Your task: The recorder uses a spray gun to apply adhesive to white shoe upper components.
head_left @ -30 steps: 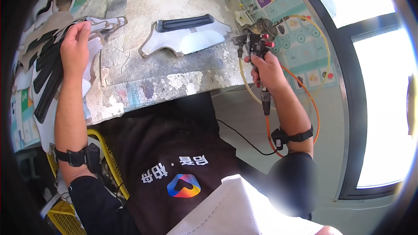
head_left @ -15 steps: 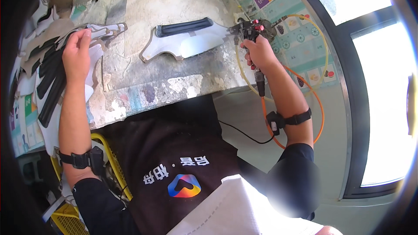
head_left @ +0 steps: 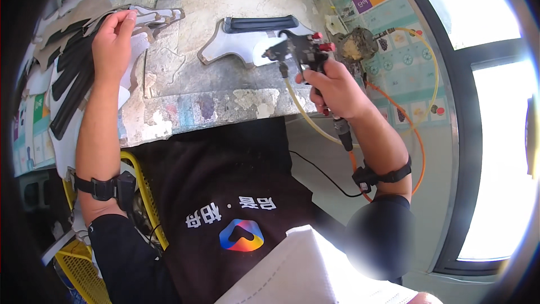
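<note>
My right hand grips a black spray gun with red knobs. A yellowish hose and an orange hose run from the gun. Its nozzle points left, above the right part of a flat grey-white cut panel on the table. Along that panel's far edge lies a black padded strip. At the left, my left hand pinches the edge of a similar cut panel in an overlapping pile. The pile has several black strips and pale panels, partly hidden by my hand and forearm.
The worktable is worn and paint-stained, its near edge in front of my apron. A crusted round pot stands at the right by the patterned wall sheet. A yellow basket is below left. A bright window borders the right.
The spray gun in my right hand has moved left and nearer, away from the crusted pot and over the panel's right part. My left hand keeps its pinch at the pile. The view has shifted slightly.
</note>
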A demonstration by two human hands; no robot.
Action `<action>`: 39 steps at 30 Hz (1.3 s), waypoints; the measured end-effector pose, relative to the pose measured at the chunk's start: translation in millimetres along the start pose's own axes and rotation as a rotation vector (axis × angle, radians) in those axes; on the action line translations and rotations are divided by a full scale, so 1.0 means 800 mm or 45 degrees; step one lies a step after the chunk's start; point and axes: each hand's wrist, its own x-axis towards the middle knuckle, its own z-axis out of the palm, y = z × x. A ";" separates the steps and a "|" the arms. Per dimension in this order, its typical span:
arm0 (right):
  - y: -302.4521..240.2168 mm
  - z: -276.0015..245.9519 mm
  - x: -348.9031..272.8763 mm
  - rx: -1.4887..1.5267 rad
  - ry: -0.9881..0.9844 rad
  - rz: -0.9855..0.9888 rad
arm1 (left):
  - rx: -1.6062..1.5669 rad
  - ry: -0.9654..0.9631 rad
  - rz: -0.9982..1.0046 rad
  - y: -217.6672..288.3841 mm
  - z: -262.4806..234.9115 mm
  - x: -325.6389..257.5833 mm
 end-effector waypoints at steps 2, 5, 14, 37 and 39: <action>-0.016 0.014 0.005 -0.007 0.002 -0.034 | -0.034 0.031 -0.032 0.000 0.001 -0.002; -0.035 0.028 0.010 0.003 0.006 -0.114 | -0.022 0.013 -0.017 -0.001 0.000 -0.001; -0.020 0.010 -0.011 -0.085 0.065 0.033 | -0.037 0.021 0.020 0.006 0.002 -0.002; 0.089 -0.017 -0.014 0.279 0.238 -0.419 | 0.558 -0.828 0.668 0.120 0.165 0.012; 0.112 -0.024 -0.027 0.515 0.283 -0.266 | 0.631 -0.927 0.603 0.114 0.216 0.027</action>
